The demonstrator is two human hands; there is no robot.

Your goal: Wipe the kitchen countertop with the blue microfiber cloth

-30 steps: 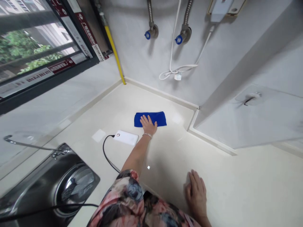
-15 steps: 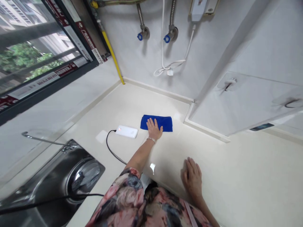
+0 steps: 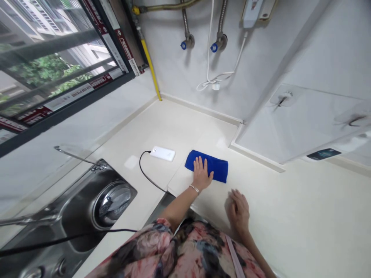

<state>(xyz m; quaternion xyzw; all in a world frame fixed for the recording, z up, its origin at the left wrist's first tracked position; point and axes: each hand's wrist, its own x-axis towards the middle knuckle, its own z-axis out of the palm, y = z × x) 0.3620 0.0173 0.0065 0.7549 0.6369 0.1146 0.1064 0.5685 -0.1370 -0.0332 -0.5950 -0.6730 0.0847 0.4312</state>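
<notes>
A folded blue cloth lies on the cream countertop. My left hand is pressed flat on its near left part, palm down with the fingers spread, and a bracelet is around the wrist. To the right and closer to my body, my right hand rests by the counter with loosely bent fingers. It holds nothing that I can see and is apart from the cloth.
A white power bank with a black cable lies left of the cloth. The steel sink with its faucet is at the left. Walls with valves and a hanging white cord bound the back.
My left hand has slid the cloth toward my body and slightly right, and the cloth is now more tilted. My right hand has stayed near the same spot. The view has shifted a little.
</notes>
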